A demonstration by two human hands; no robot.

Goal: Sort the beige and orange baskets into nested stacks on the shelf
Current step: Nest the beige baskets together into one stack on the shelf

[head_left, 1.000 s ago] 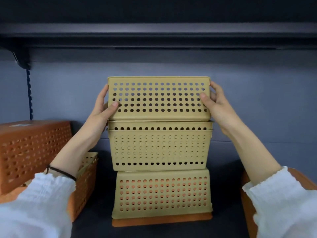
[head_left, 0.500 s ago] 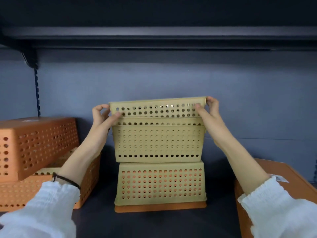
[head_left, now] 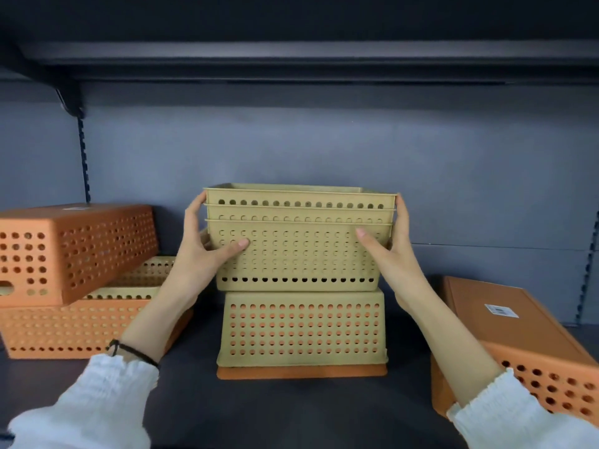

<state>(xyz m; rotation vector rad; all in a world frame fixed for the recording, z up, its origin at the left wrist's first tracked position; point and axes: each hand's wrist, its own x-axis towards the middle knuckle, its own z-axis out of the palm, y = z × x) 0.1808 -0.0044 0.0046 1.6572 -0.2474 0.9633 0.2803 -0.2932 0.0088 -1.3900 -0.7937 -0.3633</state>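
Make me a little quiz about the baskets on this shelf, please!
1. True or false: the left hand and the right hand grip the two ends of the nested beige baskets.
2. How many rims show in that beige stack?
3. What does the stack rest on?
A. the bare shelf
B. an upside-down beige basket
C. the orange basket with a label

Key: 1 true; 2 three; 3 B
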